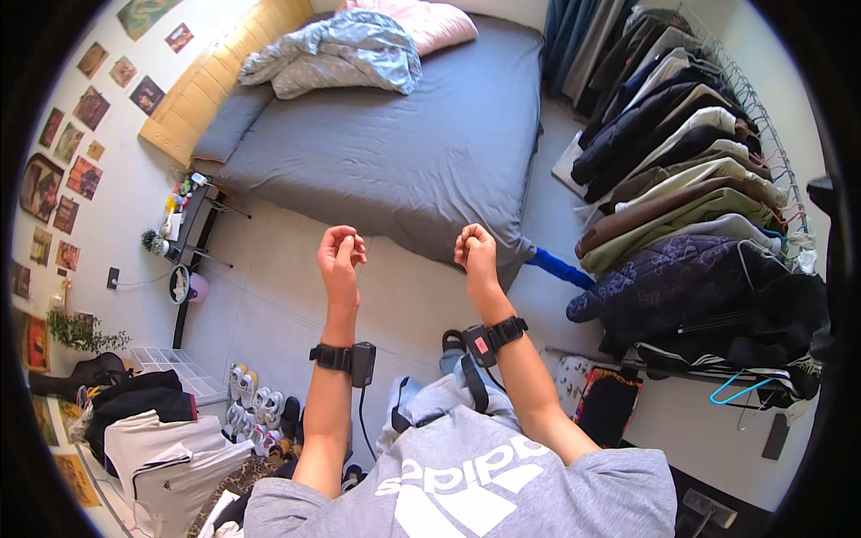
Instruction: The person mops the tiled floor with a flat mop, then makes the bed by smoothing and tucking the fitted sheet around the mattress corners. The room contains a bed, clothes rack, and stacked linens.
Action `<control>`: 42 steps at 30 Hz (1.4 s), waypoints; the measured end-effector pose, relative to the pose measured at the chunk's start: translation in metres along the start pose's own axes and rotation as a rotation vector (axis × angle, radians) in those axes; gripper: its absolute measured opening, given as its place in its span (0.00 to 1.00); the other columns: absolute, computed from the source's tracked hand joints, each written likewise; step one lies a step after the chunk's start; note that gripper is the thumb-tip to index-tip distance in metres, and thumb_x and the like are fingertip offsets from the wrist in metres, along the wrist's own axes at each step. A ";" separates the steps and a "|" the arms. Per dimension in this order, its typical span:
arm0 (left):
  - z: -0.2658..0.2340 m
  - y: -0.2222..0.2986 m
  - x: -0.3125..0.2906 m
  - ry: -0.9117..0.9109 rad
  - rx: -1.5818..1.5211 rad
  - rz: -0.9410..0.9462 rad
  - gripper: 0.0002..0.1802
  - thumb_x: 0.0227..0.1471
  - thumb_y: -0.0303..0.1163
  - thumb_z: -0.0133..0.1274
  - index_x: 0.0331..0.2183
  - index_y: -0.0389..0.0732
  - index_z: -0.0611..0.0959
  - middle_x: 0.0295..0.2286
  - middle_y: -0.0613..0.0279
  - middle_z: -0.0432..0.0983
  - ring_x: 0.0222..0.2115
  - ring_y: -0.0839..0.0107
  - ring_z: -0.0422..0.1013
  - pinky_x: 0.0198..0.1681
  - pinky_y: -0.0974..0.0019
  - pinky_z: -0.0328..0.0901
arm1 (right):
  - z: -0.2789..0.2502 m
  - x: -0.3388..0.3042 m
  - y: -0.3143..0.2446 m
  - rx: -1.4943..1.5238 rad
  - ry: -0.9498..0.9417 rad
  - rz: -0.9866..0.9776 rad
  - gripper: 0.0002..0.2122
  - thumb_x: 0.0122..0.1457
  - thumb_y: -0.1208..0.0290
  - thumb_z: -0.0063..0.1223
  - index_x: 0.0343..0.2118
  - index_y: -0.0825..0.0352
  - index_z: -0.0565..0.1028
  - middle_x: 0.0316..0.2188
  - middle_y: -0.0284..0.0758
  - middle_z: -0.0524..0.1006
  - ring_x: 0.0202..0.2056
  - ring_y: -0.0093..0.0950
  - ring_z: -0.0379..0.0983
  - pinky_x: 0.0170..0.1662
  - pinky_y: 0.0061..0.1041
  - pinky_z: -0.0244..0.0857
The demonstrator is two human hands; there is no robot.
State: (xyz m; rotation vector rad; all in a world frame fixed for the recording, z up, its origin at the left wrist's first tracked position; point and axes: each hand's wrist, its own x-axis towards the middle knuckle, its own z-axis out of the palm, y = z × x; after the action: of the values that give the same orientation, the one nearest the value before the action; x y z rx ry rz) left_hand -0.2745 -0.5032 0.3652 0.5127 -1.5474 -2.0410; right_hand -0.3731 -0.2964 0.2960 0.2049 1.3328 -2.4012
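Both of my hands are raised in front of me, apart from each other, over the floor by the near edge of a grey-sheeted bed [386,152]. My left hand [342,255] has its fingers curled in and the thumb pressed against them. Similarly closed, my right hand [477,251] is near the bed's corner, fingers bent into the palm. Whatever either hand may hold is too small or hidden to make out. A black strap with a small box [362,364] is on my left wrist, and another strapped box [482,346] is on my right.
A rumpled light-blue quilt [336,56] and a pink pillow [439,25] lie on the bed. Along the right wall hangs a rack of clothes [708,170]. At left are a small bedside table [190,220], several shoes [260,403] and piled clothes [170,453].
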 end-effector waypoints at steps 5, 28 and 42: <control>0.011 -0.035 0.037 -0.078 0.075 -0.110 0.04 0.59 0.27 0.47 0.34 0.43 0.78 0.26 0.69 0.73 0.26 0.81 0.68 0.27 0.75 0.64 | -0.030 0.031 0.018 -0.034 0.172 0.080 0.08 0.54 0.81 0.39 0.30 0.60 0.70 0.23 0.28 0.72 0.20 0.18 0.66 0.22 0.17 0.60; -0.057 -0.215 0.227 -0.338 0.542 -0.606 0.10 0.58 0.37 0.52 0.32 0.40 0.79 0.23 0.67 0.77 0.21 0.80 0.71 0.22 0.73 0.66 | -0.073 0.125 0.092 -0.285 0.514 0.357 0.09 0.65 0.61 0.48 0.30 0.58 0.73 0.20 0.23 0.72 0.20 0.16 0.67 0.23 0.18 0.62; -0.052 -0.330 0.277 -0.369 0.950 -0.761 0.14 0.57 0.38 0.51 0.30 0.36 0.79 0.23 0.59 0.79 0.22 0.72 0.74 0.24 0.66 0.68 | -0.152 0.240 0.149 -0.631 0.513 0.450 0.11 0.63 0.60 0.52 0.30 0.63 0.71 0.21 0.27 0.72 0.21 0.18 0.68 0.22 0.20 0.64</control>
State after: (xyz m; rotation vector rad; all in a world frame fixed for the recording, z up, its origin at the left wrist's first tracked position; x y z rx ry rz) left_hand -0.5215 -0.6431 0.0374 1.2764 -2.8848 -1.7886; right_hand -0.5421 -0.3021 0.0238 0.8696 1.9381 -1.5161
